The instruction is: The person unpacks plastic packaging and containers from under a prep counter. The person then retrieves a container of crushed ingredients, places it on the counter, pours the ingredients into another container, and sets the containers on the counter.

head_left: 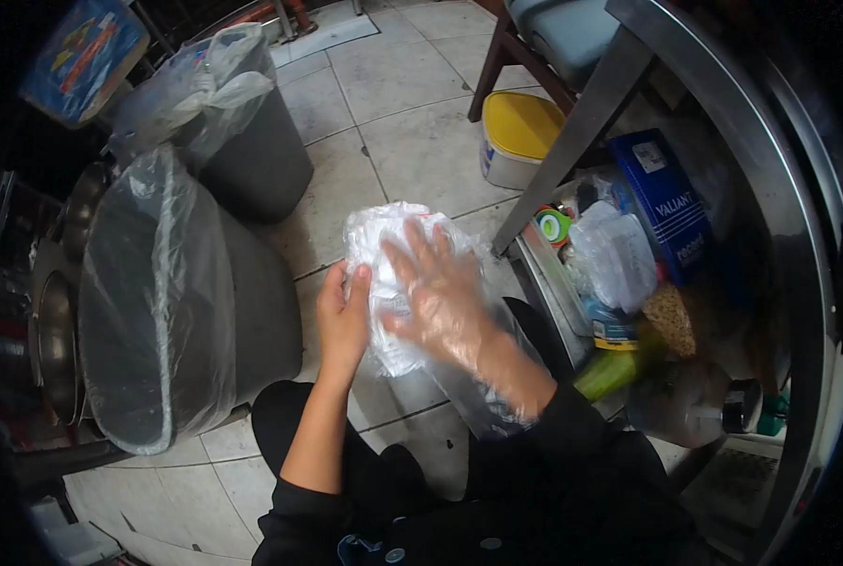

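Note:
A crumpled bundle of white plastic bags (pixel 383 247) is held up in front of my knees, above the tiled floor. My left hand (pixel 344 307) grips its left edge, thumb on the near side and the other fingers hidden behind. Across the front of the bundle lies my right hand (pixel 440 297), fingers spread and slightly blurred. Clear thin plastic (pixel 497 377) covers that hand and hangs loosely around the wrist; whether it is a glove or a bag I cannot tell.
Two grey bins (pixel 261 302) with clear liners stand at left. A yellow-lidded tub (pixel 525 124) sits by a chair (pixel 558 42). To the right, a metal table frame (pixel 582 123) stands over a low shelf with a blue Valiant box (pixel 662 203), plastic bags and a clear jar (pixel 681 401).

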Demonstrator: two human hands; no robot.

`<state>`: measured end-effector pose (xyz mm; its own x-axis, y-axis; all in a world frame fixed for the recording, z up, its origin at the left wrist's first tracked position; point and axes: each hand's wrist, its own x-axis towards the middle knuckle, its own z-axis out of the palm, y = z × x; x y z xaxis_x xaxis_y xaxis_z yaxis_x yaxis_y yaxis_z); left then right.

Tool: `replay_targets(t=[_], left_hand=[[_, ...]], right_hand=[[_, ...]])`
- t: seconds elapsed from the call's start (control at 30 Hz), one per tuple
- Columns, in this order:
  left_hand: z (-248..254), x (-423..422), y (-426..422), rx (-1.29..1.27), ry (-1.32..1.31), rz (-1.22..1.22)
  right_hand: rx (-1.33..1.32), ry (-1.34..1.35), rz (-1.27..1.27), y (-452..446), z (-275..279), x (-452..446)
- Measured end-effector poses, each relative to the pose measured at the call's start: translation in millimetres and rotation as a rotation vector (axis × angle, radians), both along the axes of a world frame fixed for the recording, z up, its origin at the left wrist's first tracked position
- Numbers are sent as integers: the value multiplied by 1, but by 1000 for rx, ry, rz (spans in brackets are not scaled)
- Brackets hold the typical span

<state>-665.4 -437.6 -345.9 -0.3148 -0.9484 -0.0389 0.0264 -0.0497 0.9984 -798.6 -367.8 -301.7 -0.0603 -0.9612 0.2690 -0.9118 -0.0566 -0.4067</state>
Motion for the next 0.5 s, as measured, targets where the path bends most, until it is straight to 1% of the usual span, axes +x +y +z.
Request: replay_targets(t=[0.03,0.07,0.1,0.17,0.2,0.23,0.3,0.33,0.4,0.43,0.5], left_hand=[[0,1,-2,-85,-75,59],[-1,1,-4,-140,-72,128],[-2,5,-4,-144,-75,146],[1,12,-7,-207,-212,120],[1,13,-5,-315,-288,120],[8,11,-1,-353,-367,127],[13,9,2,-428,-390,102],[18,9,5,-422,-396,105],[29,9,6,-298,-498,24],[27,10,4,-300,-497,26],[21,14,-1,-286,-586,-27]], right_hand=[[44,24,-39,-13,-6,0],[-35,-111,29,-24,-16,-9],[-38,-113,47,-25,-23,-15],[-51,-363,207,-28,-23,-23],[-100,-351,219,-28,-25,-22],[-100,-354,231,-28,-28,-21],[-86,-609,231,-26,-37,-18],[-79,-614,234,-27,-40,-16],[-113,-471,153,-31,-46,-16],[-114,-469,155,-33,-50,-15],[-177,-409,118,-34,-57,-13]])
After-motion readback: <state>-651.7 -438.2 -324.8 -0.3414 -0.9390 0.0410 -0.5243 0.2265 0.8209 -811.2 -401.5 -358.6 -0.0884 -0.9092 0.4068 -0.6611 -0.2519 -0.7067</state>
